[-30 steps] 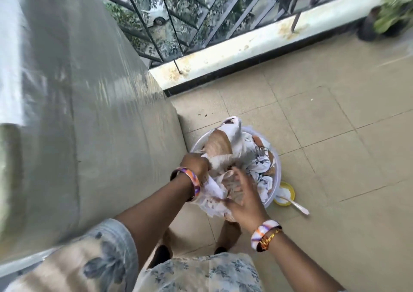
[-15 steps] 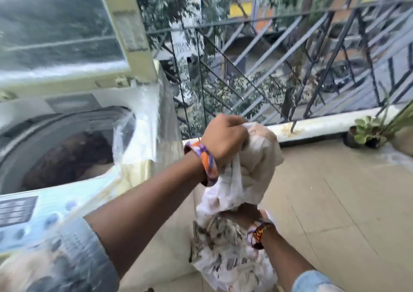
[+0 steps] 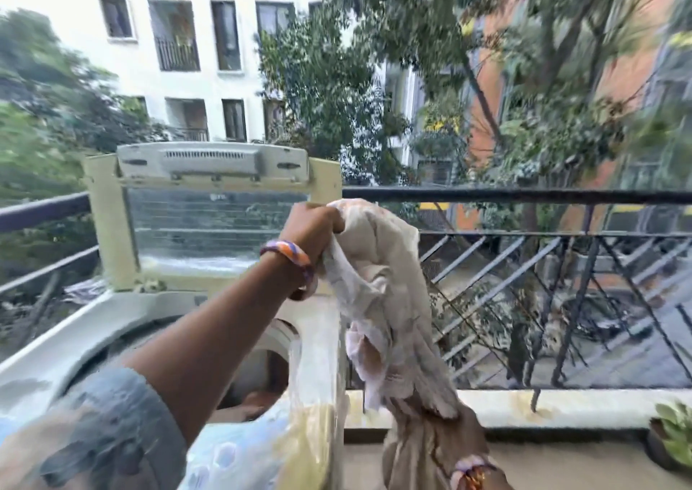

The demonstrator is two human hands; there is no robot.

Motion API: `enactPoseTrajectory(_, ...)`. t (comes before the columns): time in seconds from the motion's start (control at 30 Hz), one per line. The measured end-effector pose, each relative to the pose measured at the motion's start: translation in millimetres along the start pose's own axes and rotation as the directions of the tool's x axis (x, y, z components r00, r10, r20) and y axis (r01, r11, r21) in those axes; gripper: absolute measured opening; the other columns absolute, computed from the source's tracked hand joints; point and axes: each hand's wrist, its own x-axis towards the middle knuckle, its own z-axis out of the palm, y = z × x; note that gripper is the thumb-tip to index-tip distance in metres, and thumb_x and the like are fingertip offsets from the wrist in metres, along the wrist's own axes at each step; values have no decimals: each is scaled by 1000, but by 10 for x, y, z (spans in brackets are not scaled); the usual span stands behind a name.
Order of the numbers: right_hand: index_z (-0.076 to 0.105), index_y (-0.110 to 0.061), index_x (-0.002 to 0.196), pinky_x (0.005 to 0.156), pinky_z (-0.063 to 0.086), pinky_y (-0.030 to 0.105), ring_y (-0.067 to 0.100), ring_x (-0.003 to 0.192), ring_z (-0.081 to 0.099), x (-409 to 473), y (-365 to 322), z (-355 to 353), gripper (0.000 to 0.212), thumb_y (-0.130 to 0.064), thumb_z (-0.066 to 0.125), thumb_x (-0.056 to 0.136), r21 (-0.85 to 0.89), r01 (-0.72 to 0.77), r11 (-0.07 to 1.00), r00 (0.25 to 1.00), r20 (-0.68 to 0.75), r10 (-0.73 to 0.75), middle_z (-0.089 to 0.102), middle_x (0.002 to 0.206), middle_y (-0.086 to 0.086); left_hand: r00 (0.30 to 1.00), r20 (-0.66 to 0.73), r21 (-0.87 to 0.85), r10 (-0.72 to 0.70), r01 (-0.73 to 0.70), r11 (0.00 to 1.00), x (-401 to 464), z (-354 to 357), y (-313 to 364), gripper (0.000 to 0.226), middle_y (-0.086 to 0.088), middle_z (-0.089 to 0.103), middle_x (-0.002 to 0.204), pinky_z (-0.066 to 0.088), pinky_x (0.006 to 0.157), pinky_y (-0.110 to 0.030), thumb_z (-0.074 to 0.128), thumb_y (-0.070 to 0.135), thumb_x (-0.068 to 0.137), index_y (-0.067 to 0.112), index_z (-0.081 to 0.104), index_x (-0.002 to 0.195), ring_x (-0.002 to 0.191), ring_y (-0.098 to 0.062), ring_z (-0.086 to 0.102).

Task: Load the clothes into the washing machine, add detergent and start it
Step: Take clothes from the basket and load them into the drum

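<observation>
I hold a pale cream patterned garment (image 3: pixel 378 287) up in the air, just right of the top-loading washing machine (image 3: pixel 112 324). My left hand (image 3: pixel 310 227) grips its top end at about the height of the raised lid (image 3: pixel 209 220). My right hand (image 3: pixel 445 437) holds the garment's lower end near the bottom of the view and is partly wrapped in cloth. The drum opening (image 3: pixel 258 403) lies below my left forearm, with brownish clothing inside it. Clear plastic film covers the machine's front right corner.
A dark metal balcony railing (image 3: pixel 524 195) runs behind and to the right of the machine. A potted plant (image 3: pixel 674 437) stands on the floor at the far right. Trees and buildings lie beyond the railing.
Both hands have lifted the garment out of the basin on the floor and raised it to the level of the machine's top. My view has tilted up from the floor to the railing.
</observation>
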Motion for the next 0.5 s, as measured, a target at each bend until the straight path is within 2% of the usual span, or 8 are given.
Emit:
enactPoseTrajectory(0.07, 70, -9, 87, 73, 47, 35, 33, 86, 64, 24, -197, -262, 11, -7, 70, 76, 108, 40, 993, 990, -142, -24, 69, 89, 21, 998, 52, 186, 31, -40, 982, 64, -152, -61, 6, 5, 32, 26, 22, 38, -19, 46, 15, 48, 13, 41, 44, 45, -15, 26)
enactPoseTrajectory(0.13, 68, -4, 85, 66, 45, 31, 34, 84, 62, 93, -419, -493, 5, -5, 64, 82, 158, 80, 984, 965, -259, -37, 68, 89, 24, 987, 163, 461, -10, -67, 885, 125, -313, -101, 17, 3, 39, 38, 23, 31, -16, 56, 18, 59, 14, 45, 48, 46, -16, 30)
enactPoseTrajectory(0.17, 68, -1, 86, 64, 45, 29, 34, 85, 62, 95, -567, -597, 9, -5, 61, 84, 173, 106, 979, 956, -289, -52, 68, 90, 23, 969, 237, 613, -75, -89, 785, 105, -351, -110, 21, -1, 42, 47, 24, 31, -15, 61, 16, 67, 13, 49, 50, 48, -16, 34)
enactPoseTrajectory(0.23, 66, 7, 92, 67, 41, 30, 25, 83, 58, 69, -844, -736, 15, -1, 55, 88, 157, 172, 972, 942, -315, -116, 65, 88, 16, 909, 338, 837, -245, -171, 520, 80, -333, -155, 15, -4, 53, 64, 33, 46, -17, 61, 20, 79, 11, 62, 67, 59, -18, 44)
enactPoseTrajectory(0.27, 65, 8, 94, 69, 40, 31, 24, 81, 55, 31, -956, -819, 16, 2, 52, 88, 150, 207, 967, 932, -332, -148, 62, 86, 15, 871, 383, 880, -306, -243, 408, 36, -287, -161, 20, -4, 57, 75, 37, 56, -20, 58, 29, 84, 11, 68, 80, 67, -19, 48)
enactPoseTrajectory(0.3, 65, 9, 95, 71, 43, 34, 26, 83, 57, -29, -1061, -875, 17, 4, 51, 88, 130, 231, 964, 925, -338, -176, 63, 87, 19, 838, 420, 890, -350, -305, 338, 0, -229, -154, 32, -4, 58, 83, 37, 65, -22, 55, 38, 87, 10, 70, 93, 74, -18, 49)
enactPoseTrajectory(0.4, 64, 11, 100, 84, 48, 44, 38, 95, 62, -122, -1195, -1016, 22, 10, 48, 85, 89, 316, 944, 901, -341, -269, 66, 101, 29, 779, 508, 860, -368, -441, 256, -145, 1, -71, 57, -4, 53, 84, 35, 71, -24, 51, 54, 86, 3, 66, 105, 79, -15, 46)
enactPoseTrajectory(0.5, 63, 13, 103, 83, 46, 40, 28, 94, 60, -208, -1245, -1164, 26, 13, 46, 84, 69, 355, 932, 869, -391, -303, 65, 105, 30, 767, 606, 792, -210, -561, 240, -215, 273, -9, 76, -8, 55, 86, 42, 71, -24, 62, 57, 77, -6, 56, 118, 85, -17, 51)
